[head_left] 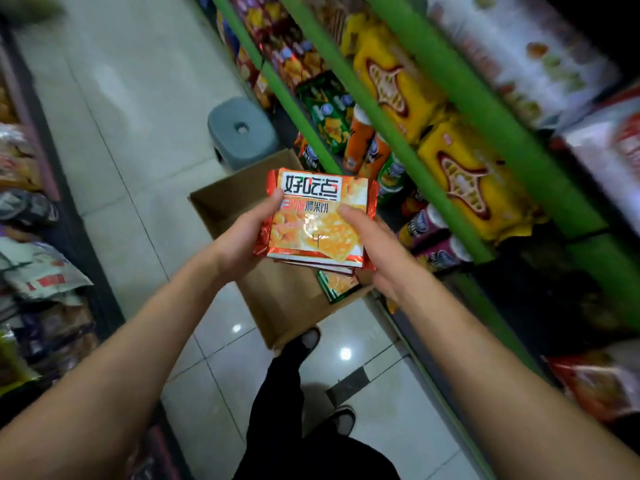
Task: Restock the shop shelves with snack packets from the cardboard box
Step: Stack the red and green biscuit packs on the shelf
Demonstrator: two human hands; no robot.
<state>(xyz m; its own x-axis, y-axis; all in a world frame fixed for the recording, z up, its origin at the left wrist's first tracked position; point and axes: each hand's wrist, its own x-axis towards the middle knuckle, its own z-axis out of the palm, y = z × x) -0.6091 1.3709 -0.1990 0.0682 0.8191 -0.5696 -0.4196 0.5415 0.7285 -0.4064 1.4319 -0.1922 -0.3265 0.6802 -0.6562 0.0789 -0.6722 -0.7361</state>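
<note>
the left hand (242,237) grips the left edge of a small stack of red-and-orange snack packets (318,220), thumb laid on the top packet, and the right hand (377,251) clasps the stack's right edge, thumb on top too. the stack hangs above the open cardboard box (277,299) on the floor tiles, where what looks like a green packet (337,285) lies in the box's right corner. to the right stand the green-edged shelves (408,147) stocked with yellow packs (474,181).

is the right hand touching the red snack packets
Touching. The head view shows the right hand with its thumb on the top of the red snack packets and fingers under the stack.
</note>
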